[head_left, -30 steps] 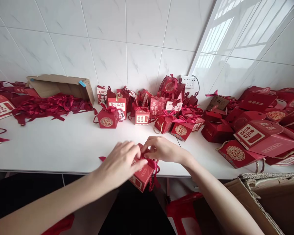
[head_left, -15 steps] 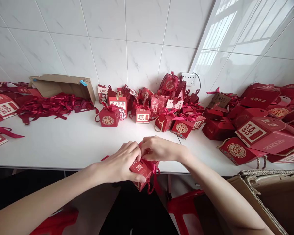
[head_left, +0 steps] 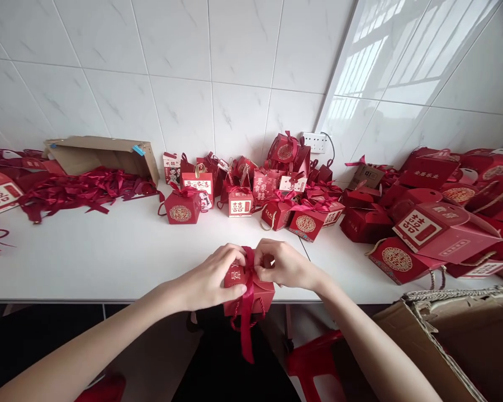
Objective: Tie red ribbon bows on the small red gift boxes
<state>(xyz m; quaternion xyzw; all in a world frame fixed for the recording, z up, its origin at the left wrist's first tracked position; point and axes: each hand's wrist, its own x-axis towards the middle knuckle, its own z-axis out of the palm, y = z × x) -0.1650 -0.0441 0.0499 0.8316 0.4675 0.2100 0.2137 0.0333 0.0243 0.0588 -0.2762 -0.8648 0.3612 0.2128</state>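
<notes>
The left hand holds a red box at the front edge of the surface; the right hand pinches the ribbon across its top, 1 end hanging past that edge.

Plain black legwear, slim, tapering forearms showing bare, left hand and right hand likewise bare.

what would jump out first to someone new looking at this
Probably the left hand and right hand at a red box by the table's front edge, a dark red ribbon trailing down its near side. Next, the large pile of red boxes at the far right. Then the tangled ribbons at left, before an open cardboard box.
</notes>
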